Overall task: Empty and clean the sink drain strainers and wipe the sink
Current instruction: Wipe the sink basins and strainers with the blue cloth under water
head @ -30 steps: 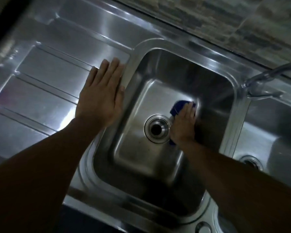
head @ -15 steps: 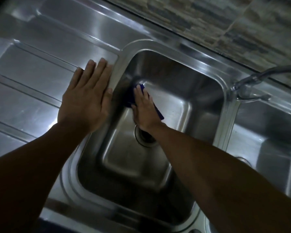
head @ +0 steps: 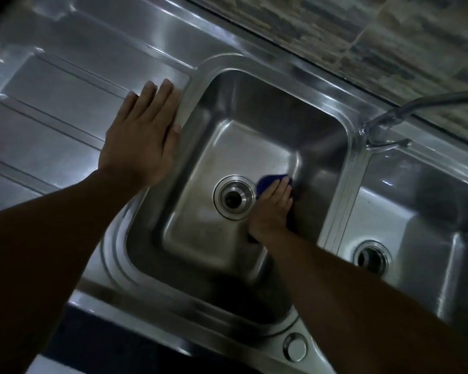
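Sink basins number two by our count, a left basin (head: 227, 109) and a right basin (head: 422, 201), parted by a narrow ridged divider. Each has one round drain: the left drain (head: 233, 197) sits mid-floor, and the right drain (head: 372, 257) lies just beside our right forearm. Whether strainer baskets sit in them we cannot tell. We count one blue cloth (head: 264, 182), on the left basin's floor just right of its drain, near the wall toward the divider. Our right hand (head: 274, 211) presses on it with fingers laid flat, hiding most of it. Our left hand (head: 139, 139) rests spread and flat on the drainboard (head: 52, 122), thumb at the basin's rim, holding nothing. Open basin floor shows left of and behind the drain. One faucet (head: 389, 116) stands at the back over the divider, well apart from both hands. One round cap (head: 295, 347) sits in the front rim, and a tiled wall (head: 362, 31) closes the back edge.
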A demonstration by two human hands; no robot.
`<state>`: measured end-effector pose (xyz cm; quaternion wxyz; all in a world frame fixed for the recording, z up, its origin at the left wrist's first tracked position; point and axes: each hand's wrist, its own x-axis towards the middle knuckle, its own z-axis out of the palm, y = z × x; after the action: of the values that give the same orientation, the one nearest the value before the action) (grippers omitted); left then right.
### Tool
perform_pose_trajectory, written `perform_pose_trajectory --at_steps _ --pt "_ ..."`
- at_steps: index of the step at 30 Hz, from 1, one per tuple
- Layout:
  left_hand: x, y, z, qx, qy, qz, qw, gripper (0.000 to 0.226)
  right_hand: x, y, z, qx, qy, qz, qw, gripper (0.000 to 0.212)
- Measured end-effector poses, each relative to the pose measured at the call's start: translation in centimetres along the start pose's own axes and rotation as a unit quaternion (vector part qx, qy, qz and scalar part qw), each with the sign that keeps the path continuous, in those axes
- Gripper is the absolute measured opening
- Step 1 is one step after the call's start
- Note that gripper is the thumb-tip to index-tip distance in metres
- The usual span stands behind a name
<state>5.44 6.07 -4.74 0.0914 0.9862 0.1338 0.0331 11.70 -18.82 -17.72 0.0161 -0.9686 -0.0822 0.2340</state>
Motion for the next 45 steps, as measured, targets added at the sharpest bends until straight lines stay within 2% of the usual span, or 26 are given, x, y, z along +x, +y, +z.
perform_pose_trajectory --at_steps 5,10,15,17,19,22,26,28,29,31,33,34,35,38,42,45 --pt "0.0 0.0 0.0 0.002 0.009 0.005 1.000 0.059 -4.9 0.3 3.7 0.007 -0.026 -0.008 1.000 0.071" --pt "0.0 -0.3 0.3 -0.002 0.003 0.005 1.000 0.059 -1.4 -1.5 0.7 0.024 -0.024 0.014 0.999 0.067" --pt "0.1 -0.6 0.8 -0.004 0.017 0.009 1.000 0.058 6.7 -2.4 -4.3 -0.115 -0.063 -0.076 0.988 0.096" --pt "0.1 -0.6 0.9 -0.005 0.018 0.013 1.000 0.059 7.0 -3.9 -4.7 -0.138 -0.063 -0.157 0.976 0.090" --pt "0.1 -0.5 0.7 -0.004 0.016 0.015 1.000 0.059 5.4 -5.6 -3.8 -0.127 -0.057 -0.270 0.953 0.077" --pt "0.1 -0.3 0.5 0.004 0.015 0.016 1.000 0.060 1.0 -6.9 -1.0 -0.187 -0.045 -0.411 0.891 0.060" --pt "0.0 0.0 0.4 0.003 0.020 0.017 1.000 0.059 -4.9 -4.7 0.4 -0.212 -0.113 -0.480 0.844 0.058" --pt "0.0 -0.2 0.3 0.004 0.022 0.014 1.000 0.059 -7.3 -3.3 0.2 -0.226 -0.180 -0.527 0.799 0.058" --pt "0.0 -0.2 0.3 0.005 0.026 0.015 1.000 0.058 -8.2 -2.7 -0.3 -0.229 -0.205 -0.538 0.785 0.056" --pt "0.0 -0.1 0.5 0.006 0.034 0.020 0.999 0.057 -9.1 -0.6 -1.7 -0.192 -0.281 -0.517 0.785 0.056" --pt "-0.1 -0.2 0.6 0.007 0.034 0.021 0.999 0.056 -8.9 2.1 -3.0 -0.253 -0.326 -0.507 0.757 0.066" --pt "-0.1 -0.3 0.7 0.008 0.033 0.021 0.999 0.057 -8.8 3.3 -3.5 -0.282 -0.351 -0.478 0.754 0.071" --pt "-0.2 -0.4 0.7 0.010 0.031 0.020 0.999 0.057 -8.9 3.9 -3.7 -0.308 -0.351 -0.454 0.759 0.073" --pt "-0.3 -0.4 0.8 0.011 0.029 0.019 0.999 0.058 -9.4 4.0 -2.6 -0.340 -0.283 -0.366 0.819 0.072" --pt "-0.3 -0.5 0.9 0.008 0.024 0.018 1.000 0.058 -5.7 3.5 -2.8 -0.300 -0.150 -0.279 0.900 0.081" --pt "-0.1 -0.6 0.8 0.001 0.024 0.021 1.000 0.057 -1.2 2.9 -4.3 -0.263 -0.118 -0.235 0.928 0.083"
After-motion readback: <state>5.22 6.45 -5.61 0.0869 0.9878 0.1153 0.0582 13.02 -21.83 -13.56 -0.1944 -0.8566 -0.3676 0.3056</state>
